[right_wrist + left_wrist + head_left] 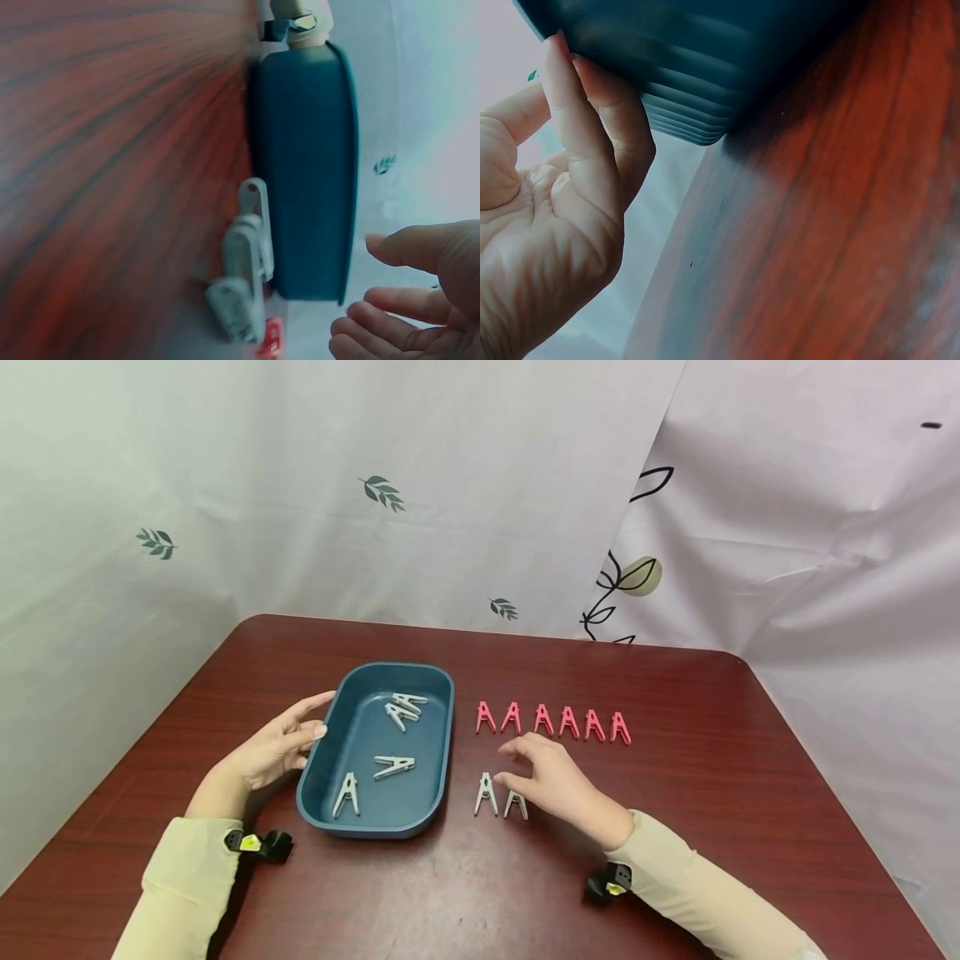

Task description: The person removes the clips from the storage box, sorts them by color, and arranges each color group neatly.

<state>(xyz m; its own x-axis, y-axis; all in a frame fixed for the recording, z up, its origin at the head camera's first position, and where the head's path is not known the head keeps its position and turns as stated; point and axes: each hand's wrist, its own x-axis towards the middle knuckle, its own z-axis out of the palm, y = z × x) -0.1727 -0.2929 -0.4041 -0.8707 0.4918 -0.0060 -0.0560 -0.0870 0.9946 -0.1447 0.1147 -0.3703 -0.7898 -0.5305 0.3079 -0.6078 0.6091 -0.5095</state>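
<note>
My left hand (273, 747) is at the left side of a blue tray (442, 777), its fingertips and thumb against the outer wall and rim. In the left wrist view, fingers (585, 135) touch the ribbed wall from outside. Several grey clothespins (394, 765) lie inside the tray. Right of it, two more grey clothespins (486, 795) stand on the table. Over these hovers my right hand (555, 777), thumb and fingers apart and holding nothing; it partly covers the right-hand one. In the right wrist view, the grey clothespins (247, 262) are left of the fingers.
Several red clothespins (567, 722) form a row behind my right hand. The dark red wooden table (450, 893) has rounded back corners. White curtains (450, 527) with leaf prints hang behind it. A small black camera (277, 846) is strapped to my left wrist.
</note>
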